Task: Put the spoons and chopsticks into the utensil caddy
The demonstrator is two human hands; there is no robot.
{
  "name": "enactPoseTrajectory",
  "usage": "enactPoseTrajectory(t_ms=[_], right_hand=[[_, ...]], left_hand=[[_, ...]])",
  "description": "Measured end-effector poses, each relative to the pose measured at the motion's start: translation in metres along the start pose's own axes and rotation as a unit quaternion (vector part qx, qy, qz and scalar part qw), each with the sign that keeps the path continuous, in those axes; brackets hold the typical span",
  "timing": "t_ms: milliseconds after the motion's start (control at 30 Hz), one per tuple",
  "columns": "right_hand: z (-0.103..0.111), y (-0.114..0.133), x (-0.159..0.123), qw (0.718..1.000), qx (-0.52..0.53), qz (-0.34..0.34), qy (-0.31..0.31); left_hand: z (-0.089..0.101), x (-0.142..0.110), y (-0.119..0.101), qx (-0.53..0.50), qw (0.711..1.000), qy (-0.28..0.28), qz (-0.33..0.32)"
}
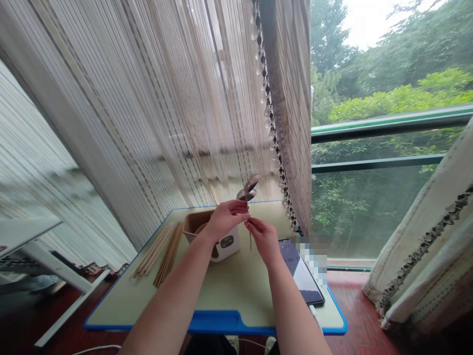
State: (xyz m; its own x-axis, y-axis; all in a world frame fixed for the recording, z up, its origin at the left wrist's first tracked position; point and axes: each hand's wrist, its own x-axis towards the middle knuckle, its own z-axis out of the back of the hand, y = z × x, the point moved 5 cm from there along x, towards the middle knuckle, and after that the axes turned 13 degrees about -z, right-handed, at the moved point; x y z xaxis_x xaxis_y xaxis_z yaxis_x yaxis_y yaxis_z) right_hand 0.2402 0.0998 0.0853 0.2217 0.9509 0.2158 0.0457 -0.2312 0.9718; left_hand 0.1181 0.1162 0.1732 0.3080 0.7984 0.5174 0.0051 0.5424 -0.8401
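Above the table, both hands meet around metal spoons (253, 183) whose bowls point up and away from me; at least two bowls show, one overlapping the other. My left hand (227, 218) is closed with its fingers at the spoon handles, just below the bowls. Slightly lower, my right hand (263, 237) pinches the handles, and a thin handle end hangs below its fingertips. Behind my left forearm stands a white and brown utensil holder (229, 250) with a dark label, partly hidden. What lies inside it is mostly out of sight.
Light chopsticks (153, 250) and darker brown chopsticks (168, 254) lie in two groups at the left of the cream table (229, 293). A phone (301, 273) with a cable rests by the right edge. Curtains (207, 98) hang behind, and a window is at right.
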Motion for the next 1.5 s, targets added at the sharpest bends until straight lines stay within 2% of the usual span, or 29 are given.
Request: enactPoseTrajectory(t_ms=[67,200,267,467,567,667,833,1067,1167,1300,1400,1500], right_hand=[[0.001,-0.001,-0.001,1.000,-0.004,-0.001,-0.018],[0.002,-0.004,-0.002,0.999,0.002,-0.006,-0.043],[0.002,-0.006,-0.002,0.999,0.002,-0.010,-0.051],[0.004,-0.006,-0.003,0.998,-0.007,-0.008,-0.066],[0.006,-0.007,-0.002,0.997,0.000,-0.018,-0.077],[0.008,-0.009,-0.001,0.995,0.003,-0.031,-0.091],[0.006,-0.012,0.000,0.994,-0.002,-0.054,-0.093],[0.002,-0.013,-0.001,0.994,-0.027,-0.030,-0.100],[0.003,0.005,0.004,0.992,-0.013,0.007,-0.127],[-0.008,0.052,0.013,0.984,0.043,0.082,-0.155],[-0.027,0.080,0.020,0.981,0.083,0.106,-0.137],[-0.050,0.083,0.029,0.987,0.085,0.089,-0.101]], left_hand=[[0.010,0.001,0.002,0.019,1.000,-0.007,0.010],[0.037,0.008,0.011,0.058,0.992,-0.113,-0.004],[0.044,0.014,0.017,0.105,0.986,-0.130,-0.026],[0.035,0.032,0.027,0.179,0.983,0.006,-0.039],[0.035,0.034,0.025,0.189,0.981,0.034,-0.029],[0.039,0.032,0.027,0.155,0.987,0.040,0.000],[0.057,0.021,0.026,0.074,0.997,-0.001,0.015],[0.101,0.000,0.029,-0.026,0.993,-0.114,0.018],[0.112,-0.006,0.031,-0.031,0.990,-0.138,0.015],[0.116,-0.008,0.032,-0.042,0.990,-0.132,0.016],[0.116,-0.008,0.033,-0.057,0.991,-0.118,0.019],[0.114,-0.007,0.033,-0.065,0.992,-0.105,0.022]])
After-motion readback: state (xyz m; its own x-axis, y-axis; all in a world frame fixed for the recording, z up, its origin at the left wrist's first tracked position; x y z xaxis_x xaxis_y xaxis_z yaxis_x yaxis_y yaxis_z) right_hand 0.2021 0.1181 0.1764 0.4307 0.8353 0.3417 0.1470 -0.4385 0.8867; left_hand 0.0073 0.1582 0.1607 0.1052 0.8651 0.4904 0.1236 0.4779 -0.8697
